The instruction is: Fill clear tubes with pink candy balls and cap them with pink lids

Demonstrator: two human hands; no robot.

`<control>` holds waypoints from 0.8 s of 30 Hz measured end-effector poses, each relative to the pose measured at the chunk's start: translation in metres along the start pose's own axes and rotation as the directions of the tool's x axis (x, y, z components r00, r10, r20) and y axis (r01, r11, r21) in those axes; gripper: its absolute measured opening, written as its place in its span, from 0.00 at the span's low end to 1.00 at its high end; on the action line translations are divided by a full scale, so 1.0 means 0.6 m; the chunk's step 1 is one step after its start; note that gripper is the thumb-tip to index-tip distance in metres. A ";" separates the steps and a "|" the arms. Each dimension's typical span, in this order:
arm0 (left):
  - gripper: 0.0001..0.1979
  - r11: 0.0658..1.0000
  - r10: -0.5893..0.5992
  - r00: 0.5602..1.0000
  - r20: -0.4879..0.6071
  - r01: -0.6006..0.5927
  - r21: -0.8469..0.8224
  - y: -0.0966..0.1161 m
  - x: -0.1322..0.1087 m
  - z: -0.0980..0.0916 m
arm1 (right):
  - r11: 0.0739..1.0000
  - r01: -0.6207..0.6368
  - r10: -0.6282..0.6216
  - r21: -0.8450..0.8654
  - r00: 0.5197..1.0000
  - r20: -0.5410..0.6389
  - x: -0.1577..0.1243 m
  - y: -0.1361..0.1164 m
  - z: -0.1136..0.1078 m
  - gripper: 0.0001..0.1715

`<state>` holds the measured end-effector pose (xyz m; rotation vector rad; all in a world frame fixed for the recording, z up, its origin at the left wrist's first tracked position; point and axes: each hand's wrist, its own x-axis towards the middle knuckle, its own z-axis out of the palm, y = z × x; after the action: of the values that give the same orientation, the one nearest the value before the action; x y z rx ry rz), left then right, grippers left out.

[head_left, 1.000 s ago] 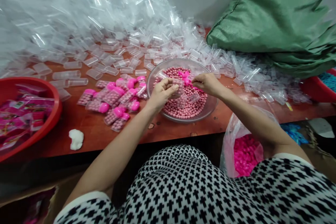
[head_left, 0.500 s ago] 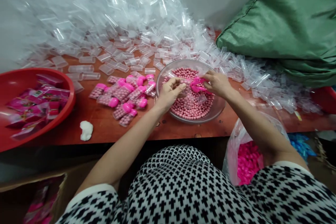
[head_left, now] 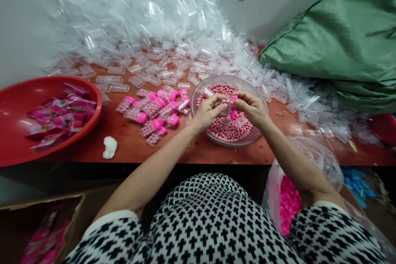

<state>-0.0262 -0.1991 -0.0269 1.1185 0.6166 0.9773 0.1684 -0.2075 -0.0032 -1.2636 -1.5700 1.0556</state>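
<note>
Above a clear bowl [head_left: 258, 135] of pink beads [head_left: 225, 133], my left hand [head_left: 208, 113] pinches a small clear tube [head_left: 227, 102] with pink beads in it. The fingers of my right hand [head_left: 255, 110] are closed on a bright pink cap [head_left: 234, 112] at the tube's right end. Whether the cap is fully seated is hidden by my fingers. Left of the bowl lies a cluster of capped tubes [head_left: 154, 108] filled with beads. A clear tube [head_left: 208, 92] rests on the beads near the bowl's back left.
Clear tubes [head_left: 148, 20] are heaped along the wall. A red basin [head_left: 18, 140] with pink packets stands left, near a white lump [head_left: 109, 147]. A green sack [head_left: 337, 45] lies back right. Below the table edge hangs a plastic bag of pink caps [head_left: 289, 204].
My right hand has brought the pink cap against the tube's end, and both hands are closer together. The view has shifted slightly, so the table appears further right.
</note>
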 end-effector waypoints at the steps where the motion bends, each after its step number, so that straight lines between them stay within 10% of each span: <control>1: 0.26 1.000 0.006 1.000 -0.012 -0.006 0.004 -0.002 0.000 0.000 | 0.997 0.017 -0.019 -0.073 1.000 -0.022 -0.003 -0.006 -0.001 0.33; 7: 0.20 0.975 0.141 0.989 -0.052 -0.129 0.181 -0.012 -0.006 0.006 | 0.764 0.346 -0.363 -0.545 0.928 0.080 -0.014 -0.055 -0.019 0.22; 24: 0.11 0.607 0.484 0.872 0.072 -0.394 0.690 -0.023 -0.028 0.006 | 0.408 0.533 -0.437 -0.741 0.827 0.355 -0.050 -0.026 0.007 0.23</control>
<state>-0.0268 -0.2171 -0.0394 1.9667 0.8647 1.2943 0.1640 -0.2395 0.0070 -1.1465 -2.4670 -0.0863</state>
